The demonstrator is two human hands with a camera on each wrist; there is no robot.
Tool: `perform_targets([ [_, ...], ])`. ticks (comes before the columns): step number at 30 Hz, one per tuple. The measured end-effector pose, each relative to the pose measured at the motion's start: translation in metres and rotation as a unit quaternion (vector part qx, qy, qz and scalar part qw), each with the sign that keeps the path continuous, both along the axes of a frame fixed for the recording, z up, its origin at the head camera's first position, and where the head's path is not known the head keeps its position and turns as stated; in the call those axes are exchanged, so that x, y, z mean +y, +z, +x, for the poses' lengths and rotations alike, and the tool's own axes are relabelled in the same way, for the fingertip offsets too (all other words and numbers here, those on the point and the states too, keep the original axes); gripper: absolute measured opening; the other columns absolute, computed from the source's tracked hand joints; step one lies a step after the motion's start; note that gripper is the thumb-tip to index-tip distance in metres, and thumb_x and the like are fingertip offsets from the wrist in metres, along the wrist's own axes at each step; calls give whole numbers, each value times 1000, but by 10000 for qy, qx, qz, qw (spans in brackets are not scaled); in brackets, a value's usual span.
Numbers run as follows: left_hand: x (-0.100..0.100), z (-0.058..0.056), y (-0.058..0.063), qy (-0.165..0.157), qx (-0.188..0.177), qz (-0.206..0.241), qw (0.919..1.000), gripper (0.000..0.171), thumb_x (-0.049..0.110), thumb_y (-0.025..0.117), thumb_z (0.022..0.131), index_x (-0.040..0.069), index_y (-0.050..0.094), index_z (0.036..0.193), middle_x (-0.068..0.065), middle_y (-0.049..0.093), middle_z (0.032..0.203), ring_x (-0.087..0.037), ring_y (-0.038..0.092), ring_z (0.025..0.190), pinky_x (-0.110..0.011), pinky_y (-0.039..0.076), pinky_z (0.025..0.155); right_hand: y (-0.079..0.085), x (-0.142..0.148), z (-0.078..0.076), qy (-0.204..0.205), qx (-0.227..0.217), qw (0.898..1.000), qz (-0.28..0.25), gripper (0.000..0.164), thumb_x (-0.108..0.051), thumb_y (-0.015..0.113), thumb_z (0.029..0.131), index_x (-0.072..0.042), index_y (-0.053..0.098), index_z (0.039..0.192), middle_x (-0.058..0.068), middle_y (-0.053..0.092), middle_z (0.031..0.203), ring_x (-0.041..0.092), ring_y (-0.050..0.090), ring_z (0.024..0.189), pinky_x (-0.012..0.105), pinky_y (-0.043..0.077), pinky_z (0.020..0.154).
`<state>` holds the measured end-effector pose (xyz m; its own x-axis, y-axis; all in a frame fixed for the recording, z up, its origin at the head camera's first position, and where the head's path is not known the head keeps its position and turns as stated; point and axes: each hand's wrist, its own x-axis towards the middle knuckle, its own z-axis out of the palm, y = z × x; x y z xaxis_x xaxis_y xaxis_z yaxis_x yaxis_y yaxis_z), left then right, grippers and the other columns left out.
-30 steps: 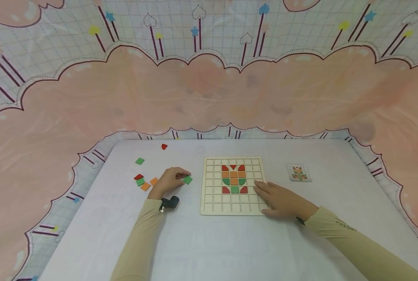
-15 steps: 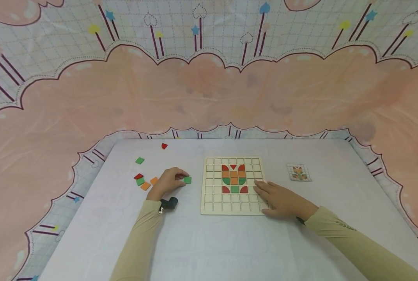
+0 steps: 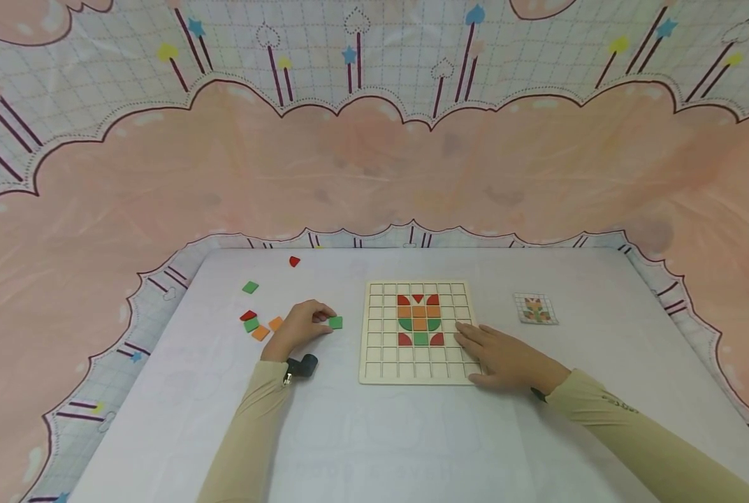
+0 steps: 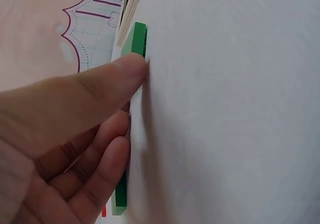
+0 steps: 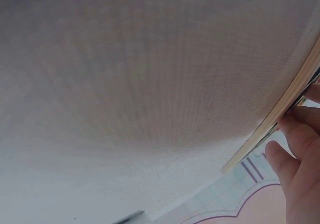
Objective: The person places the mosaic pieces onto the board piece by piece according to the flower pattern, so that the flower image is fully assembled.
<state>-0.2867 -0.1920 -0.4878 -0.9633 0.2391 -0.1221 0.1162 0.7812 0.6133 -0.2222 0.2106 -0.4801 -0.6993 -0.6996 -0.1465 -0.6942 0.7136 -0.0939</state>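
Note:
My left hand (image 3: 303,325) pinches a green square tile (image 3: 335,322) between thumb and fingers, low over the white table just left of the board. In the left wrist view the thumb covers part of this green tile (image 4: 134,39). The wooden grid board (image 3: 381,374) bears a tulip-like pattern of red, orange and green tiles in its middle columns. My right hand (image 3: 500,356) rests with fingers extended on the board's right edge. In the right wrist view, fingers (image 5: 295,134) lie at the side of the wooden board (image 5: 270,121).
A pattern card (image 3: 536,308) with a small flower picture lies right of the board. Loose tiles lie at the left: a green one (image 3: 251,287), a red one (image 3: 295,261), and a cluster with orange tiles (image 3: 260,333) beside my left wrist.
The green tile in my left hand has turned from a diamond position to sit square with the board. That hand has shifted slightly left; the right hand has stayed still.

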Motion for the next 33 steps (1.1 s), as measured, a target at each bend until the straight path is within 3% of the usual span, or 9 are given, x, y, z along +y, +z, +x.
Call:
perform_targets([
  [9,7,10,11,-127,193,182,9996,29,9,72,81,4,67,108,-8,65,101,-19,58,91,-36,50,87,0,0,1,-12,9,10000,31,73,-46,53,90,-6,30,146,11,26,155,28,27,142,44,26,114],
  [18,35,19,23,-470,414,617,9961,27,8,73,79,4,68,105,-8,67,103,-18,60,91,-34,52,85,1,0,1,0,147,9999,-31,76,-46,54,89,-2,30,145,14,27,154,29,28,142,45,27,114],
  [25,56,24,24,-778,369,807,9930,27,9,74,78,6,69,104,-4,67,98,-14,57,86,-30,50,83,-2,1,1,-75,278,9995,100,80,-51,52,89,1,27,146,17,28,153,31,28,141,45,28,114],
  [33,74,25,16,-993,314,897,9905,27,13,77,76,6,70,101,-5,67,97,-13,58,85,-29,50,81,-1,1,2,-70,256,9996,-5,80,-49,52,89,5,29,144,20,30,151,34,30,140,48,27,113],
])
